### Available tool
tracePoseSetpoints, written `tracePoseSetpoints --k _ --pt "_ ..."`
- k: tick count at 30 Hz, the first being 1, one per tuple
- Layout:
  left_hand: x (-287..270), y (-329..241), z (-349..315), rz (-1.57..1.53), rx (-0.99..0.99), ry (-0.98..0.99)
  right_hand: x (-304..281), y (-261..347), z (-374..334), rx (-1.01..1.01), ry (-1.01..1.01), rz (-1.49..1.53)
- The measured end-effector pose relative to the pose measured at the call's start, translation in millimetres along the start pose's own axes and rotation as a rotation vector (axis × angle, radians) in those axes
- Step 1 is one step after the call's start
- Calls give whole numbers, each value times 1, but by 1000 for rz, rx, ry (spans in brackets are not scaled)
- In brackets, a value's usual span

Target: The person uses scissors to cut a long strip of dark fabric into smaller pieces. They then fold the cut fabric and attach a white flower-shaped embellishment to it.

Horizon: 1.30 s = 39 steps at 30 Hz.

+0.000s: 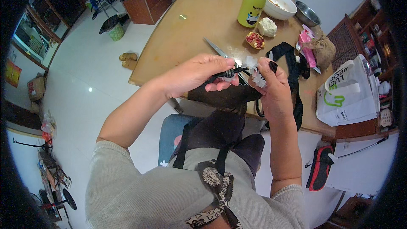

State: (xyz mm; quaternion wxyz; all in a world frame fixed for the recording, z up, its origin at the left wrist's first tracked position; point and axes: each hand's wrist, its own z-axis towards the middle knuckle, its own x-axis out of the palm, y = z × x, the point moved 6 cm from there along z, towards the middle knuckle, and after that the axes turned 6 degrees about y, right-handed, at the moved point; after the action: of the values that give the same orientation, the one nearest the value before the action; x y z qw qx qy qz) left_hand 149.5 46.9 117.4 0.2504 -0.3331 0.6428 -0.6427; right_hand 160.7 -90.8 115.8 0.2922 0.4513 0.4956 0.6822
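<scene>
- Between the two hands, at the table's near edge, I see a cluster of translucent white petals (251, 62) beside a black cord (229, 74); both are held up off the surface.
- The left hand (197, 74) has its fingers drawn in around the cord, thumb laid along the top and pointing toward the petals.
- The right hand (275, 85) pinches the petals' right side, thumb and fingers nearly together; a black patch shows at the thumb. I cannot tell how far the cord reaches into that grip.
- Both forearms come forward from short grey sleeves (112, 154), elbows apart, hands nearly meeting.
- Under and beyond the hands, I make out scissors (215, 46) on the wooden table (186, 38), one blade pointing away to the left.
- At right stands a white bag (347, 97), printed with large dark lettering and a green figure.
- Farther back, an opened pomegranate (255, 40) sits near a yellow-green jar (251, 8), which bears small dark print above a cartoon animal.
- Behind the jar, I see a white bowl (285, 12) beside a metal bowl (308, 15).
</scene>
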Motion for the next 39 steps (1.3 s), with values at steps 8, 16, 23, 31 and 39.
tracePoseSetpoints --k 8,16,23,31,39 --pt "1 -4 -4 -33 97 -101 4 3 -1 -13 -41 19" --pt "-2 -4 -5 73 150 -45 4 4 -1 -4 -38 34" --pt "-10 -5 0 133 213 -188 3 4 0 10 -77 25" --pt "-12 -30 -23 644 475 -401 -7 4 -2 -34 -122 -28" --pt "-9 -29 -31 773 529 -611 -5 12 -12 -299 -202 -421"
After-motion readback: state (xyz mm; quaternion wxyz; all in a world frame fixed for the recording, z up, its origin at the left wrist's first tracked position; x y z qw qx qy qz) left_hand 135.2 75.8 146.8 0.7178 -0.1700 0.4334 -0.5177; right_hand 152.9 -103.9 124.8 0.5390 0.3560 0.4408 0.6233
